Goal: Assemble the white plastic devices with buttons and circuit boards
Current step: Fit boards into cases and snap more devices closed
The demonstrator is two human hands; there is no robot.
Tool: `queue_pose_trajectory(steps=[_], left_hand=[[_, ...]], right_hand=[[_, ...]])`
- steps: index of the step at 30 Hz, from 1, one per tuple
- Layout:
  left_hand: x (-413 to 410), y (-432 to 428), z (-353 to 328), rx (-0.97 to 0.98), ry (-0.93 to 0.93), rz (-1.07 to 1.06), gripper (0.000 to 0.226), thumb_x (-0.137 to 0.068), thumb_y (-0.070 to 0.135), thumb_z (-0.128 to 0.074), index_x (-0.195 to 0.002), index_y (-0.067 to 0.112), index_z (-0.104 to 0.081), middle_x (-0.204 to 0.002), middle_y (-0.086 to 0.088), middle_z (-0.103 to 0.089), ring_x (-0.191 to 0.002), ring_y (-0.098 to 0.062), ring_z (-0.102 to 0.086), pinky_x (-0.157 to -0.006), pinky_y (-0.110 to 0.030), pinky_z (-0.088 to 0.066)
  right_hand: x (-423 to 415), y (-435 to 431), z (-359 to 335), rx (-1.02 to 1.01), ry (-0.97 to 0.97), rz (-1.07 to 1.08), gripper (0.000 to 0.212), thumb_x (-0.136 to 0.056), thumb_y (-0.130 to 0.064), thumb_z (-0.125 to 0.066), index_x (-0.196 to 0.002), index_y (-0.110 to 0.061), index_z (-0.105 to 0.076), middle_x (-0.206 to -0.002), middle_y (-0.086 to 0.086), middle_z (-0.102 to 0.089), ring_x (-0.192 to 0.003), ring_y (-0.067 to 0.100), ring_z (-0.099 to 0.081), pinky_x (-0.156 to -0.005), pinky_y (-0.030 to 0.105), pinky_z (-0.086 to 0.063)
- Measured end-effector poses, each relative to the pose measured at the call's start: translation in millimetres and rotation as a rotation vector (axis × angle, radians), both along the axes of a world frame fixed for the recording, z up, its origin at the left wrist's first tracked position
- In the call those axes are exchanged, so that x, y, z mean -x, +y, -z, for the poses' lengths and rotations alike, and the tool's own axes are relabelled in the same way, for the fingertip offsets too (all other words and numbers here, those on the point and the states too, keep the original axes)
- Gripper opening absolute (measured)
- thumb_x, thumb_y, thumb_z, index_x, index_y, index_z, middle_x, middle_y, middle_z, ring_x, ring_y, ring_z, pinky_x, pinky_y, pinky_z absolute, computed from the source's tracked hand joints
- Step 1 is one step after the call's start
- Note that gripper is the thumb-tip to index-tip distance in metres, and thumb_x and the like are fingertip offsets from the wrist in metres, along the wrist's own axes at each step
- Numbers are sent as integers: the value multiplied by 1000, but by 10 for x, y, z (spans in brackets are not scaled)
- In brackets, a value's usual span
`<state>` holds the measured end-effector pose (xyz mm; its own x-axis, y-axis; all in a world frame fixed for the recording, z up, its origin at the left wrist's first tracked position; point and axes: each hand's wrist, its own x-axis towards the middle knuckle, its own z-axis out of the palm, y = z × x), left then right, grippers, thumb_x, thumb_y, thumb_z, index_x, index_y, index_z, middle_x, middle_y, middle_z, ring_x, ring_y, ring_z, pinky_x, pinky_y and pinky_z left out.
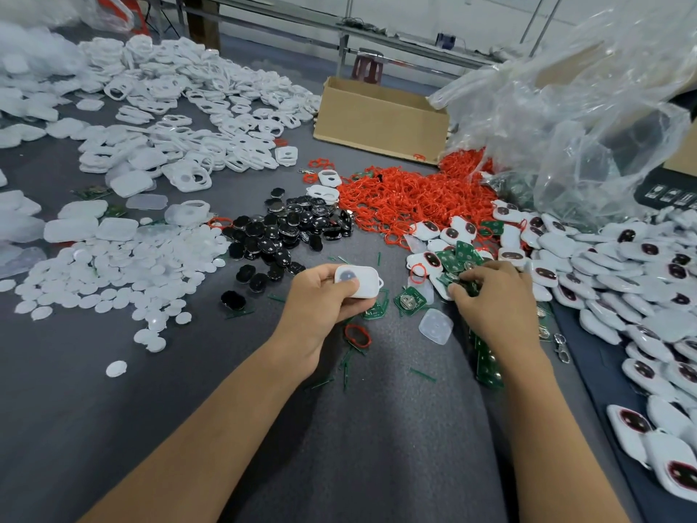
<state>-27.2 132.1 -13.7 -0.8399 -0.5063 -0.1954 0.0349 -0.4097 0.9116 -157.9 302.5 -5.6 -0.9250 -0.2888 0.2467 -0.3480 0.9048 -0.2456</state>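
- Worktop (113, 409): grey cloth, parts in heaps, most too many to count.
- L hand (320, 300): 1 white shell (358, 283) gripped, thumb on its top face, fingers curled under. Held just above the cloth, mid-worktop toward the near edge. Round greyish window shows at the shell's left end, small loop at its right end.
- R hand (490, 307): thumb + fingertips curled, pinching 1 green PCB (463, 284) at the edge of the PCB pile (456, 256), right of centre.
- 1 PCB w/ coin-cell holder (409, 300) lies flat between the two hands.
- 1 clear pad (435, 326) lies just beside the R hand's thumb side.
- 1 loose red ring (357, 334) lies by the L wrist.
- PCB stack (488, 368) sits beside the R forearm; count unclear.
- White discs (124, 266): heap near the left edge, 1 stray disc (116, 368) nearer the near edge.
- Black buttons (286, 228): heap at centre, 1 stray button (233, 300) left of the L hand.
- Red rings (407, 198): heap beyond centre.
- White frames (181, 107): big heap at the far-left corner.
- Finished devices (622, 277): heap along the right edge.
- 1 cardboard box (381, 118) at the far edge, 1 clear bag (584, 107) at the far-right corner.
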Motion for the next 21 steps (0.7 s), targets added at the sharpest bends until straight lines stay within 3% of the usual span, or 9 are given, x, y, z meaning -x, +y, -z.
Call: queue_pose_trajectory(steps=[3,6,9,11,14,18,21], left_hand=[[-1,-3,3,10,-5,1,15,-93,-7,-51,-104,-5,-61,-99,-16,-68,-84,-19,-67,-73,-25,-59],[-4,-8,9,7,-1,7,13,-93,-7,-51,-98,-1,-62,-96,-13,-69,-80,-16,-68,-71,-23,-59],[-5,-7,10,-3,-8,4,13,-93,-7,-52,-94,1,-62,-96,-12,-68,-80,-16,-68,-71,-24,-59],[0,-10,14,-5,-12,-3,13,-93,-7,-52,-96,1,-62,-99,-14,-67,-82,-17,-68,-71,-25,-60],[7,-13,18,-4,-11,-1,13,-93,-6,-52,-102,-3,-62,-105,-18,-67,-88,-21,-68,-72,-25,-60],[6,-17,27,-4,-9,1,17,-92,-5,-54,-108,-6,-61,-108,-20,-67,-87,-19,-69,-73,-25,-59],[4,-15,27,-1,-5,7,17,-90,-6,-57,-106,-4,-63,-105,-19,-69,-85,-18,-69,-74,-25,-59]], right_hand=[[12,-9,-6,84,29,-22,20,-82,-30,-67,-93,-15,-74,-114,8,-61,-110,31,-50,-95,37,-32],[10,-19,-3,203,115,-53,21,-88,-25,-60,-82,-10,-73,-98,9,-69,-95,30,-57,-91,38,-41],[-52,-34,-38,409,175,-40,22,-92,-22,-56,-75,-15,-68,-76,4,-70,-67,17,-57,-68,30,-43],[-95,-79,-74,675,-12,-79,20,-93,-20,-57,-75,-19,-66,-65,0,-68,-55,7,-55,-57,23,-43],[-177,-191,-118,978,-344,-234,15,-94,-7,-56,-85,-12,-67,-55,0,-67,-48,6,-57,-49,17,-47],[-267,-300,-131,1060,-522,-390,12,-92,0,-55,-99,1,-65,-65,11,-69,-52,12,-58,-49,18,-46],[-326,-336,-153,1085,-551,-418,11,-90,2,-57,-91,-7,-64,-60,6,-68,-54,13,-63,-52,19,-49]])
